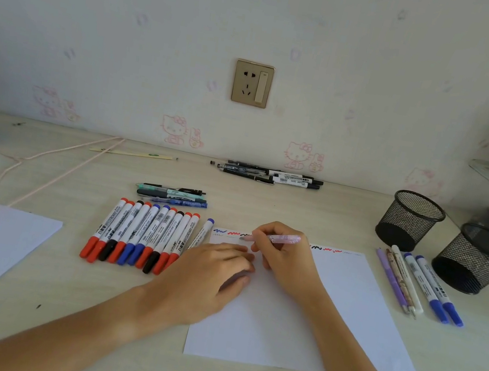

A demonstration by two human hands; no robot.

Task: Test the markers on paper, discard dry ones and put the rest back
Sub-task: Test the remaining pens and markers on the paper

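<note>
Desk: pale wood desk [267, 196] under cartoon wallpaper.
Paper: white sheet [328, 314] beneath both hands.
Right hand [281, 254]: fingers pinch pink pen [282, 239], tip on sheet's top edge.
Left hand [214, 275]: fingers flat, pressing sheet.
Markers: marker row [139, 235] left of left fingers.
</note>
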